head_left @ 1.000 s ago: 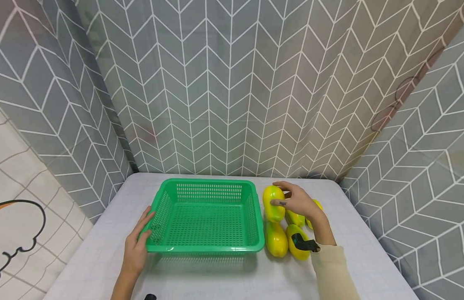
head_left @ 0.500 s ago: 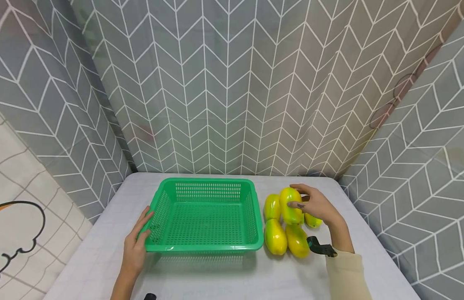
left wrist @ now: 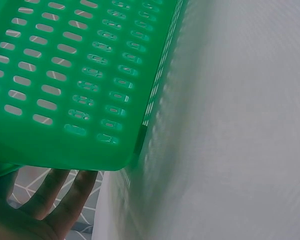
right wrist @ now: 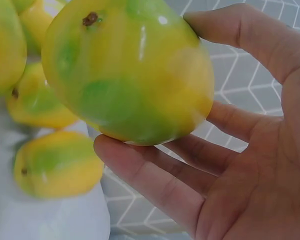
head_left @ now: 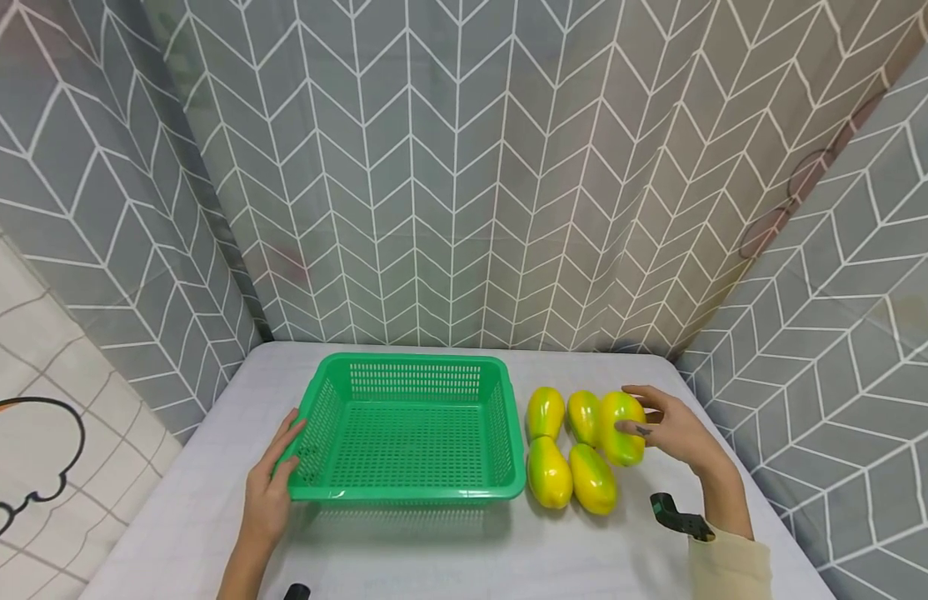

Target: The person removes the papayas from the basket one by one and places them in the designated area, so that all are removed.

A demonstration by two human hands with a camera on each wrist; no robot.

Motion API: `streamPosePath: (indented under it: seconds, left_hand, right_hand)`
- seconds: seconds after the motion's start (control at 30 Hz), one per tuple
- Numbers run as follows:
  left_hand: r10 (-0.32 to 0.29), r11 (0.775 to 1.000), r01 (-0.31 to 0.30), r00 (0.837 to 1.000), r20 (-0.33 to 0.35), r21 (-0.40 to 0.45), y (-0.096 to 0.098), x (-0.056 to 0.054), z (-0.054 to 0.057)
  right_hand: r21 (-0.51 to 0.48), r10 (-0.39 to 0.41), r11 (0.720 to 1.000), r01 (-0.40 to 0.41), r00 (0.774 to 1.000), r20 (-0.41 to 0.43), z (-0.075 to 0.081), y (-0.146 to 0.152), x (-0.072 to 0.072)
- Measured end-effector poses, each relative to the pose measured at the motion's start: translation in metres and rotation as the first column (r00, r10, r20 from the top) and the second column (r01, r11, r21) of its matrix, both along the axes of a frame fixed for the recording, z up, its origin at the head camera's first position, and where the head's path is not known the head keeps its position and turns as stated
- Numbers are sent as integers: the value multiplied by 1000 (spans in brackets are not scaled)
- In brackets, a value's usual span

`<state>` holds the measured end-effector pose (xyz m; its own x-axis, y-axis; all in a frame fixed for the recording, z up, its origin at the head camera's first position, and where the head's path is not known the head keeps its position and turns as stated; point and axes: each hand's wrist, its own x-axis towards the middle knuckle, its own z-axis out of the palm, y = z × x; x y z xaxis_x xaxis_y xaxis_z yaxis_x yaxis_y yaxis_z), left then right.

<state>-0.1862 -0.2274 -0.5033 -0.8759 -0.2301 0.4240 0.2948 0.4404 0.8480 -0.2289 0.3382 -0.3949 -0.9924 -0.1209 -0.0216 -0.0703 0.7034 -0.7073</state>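
In the head view, my right hand (head_left: 677,427) grips a yellow-green papaya (head_left: 622,428) at the right end of a group of papayas. The right wrist view shows the thumb above this papaya (right wrist: 130,75) and the fingers beneath it, its stem nub turned toward the camera. My left hand (head_left: 267,492) touches the left rim of a green plastic basket (head_left: 404,495), its fingers fairly straight and spread. In the left wrist view, those fingers (left wrist: 72,200) lie against the basket's side, tips hidden behind it.
Several other papayas, among them a front one (head_left: 550,472) close to the basket's right side, lie in two rows. A white cloth covers the table (head_left: 404,558). Grey patterned curtains (head_left: 434,208) hang behind and beside it.
My right hand has carried a papaya rightward from the back row and lowered it at the group's right end. The left hand keeps its place at the basket.
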Motion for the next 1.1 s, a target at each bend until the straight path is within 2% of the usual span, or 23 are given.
streamPosePath:
  seconds: [0.23, 0.43, 0.6, 1.1]
  left_hand:
    - [5, 1000, -5, 1000, -9, 1, 0, -2, -2]
    - [6, 1000, -6, 1000, -1, -4, 0, -2, -1]
    - [7, 1000, -7, 1000, 9, -5, 0, -1, -1]
    - [14, 1000, -14, 1000, 25, 2, 0, 0, -1]
  right_hand:
    - [9, -37, 999, 37, 999, 8, -6, 19, 13]
    - [9, -68, 998, 68, 997, 42, -8, 30, 24]
    - [13, -85, 996, 85, 993, 76, -16, 38, 31]
    - [14, -99, 995, 98, 978, 184, -43, 40, 31]
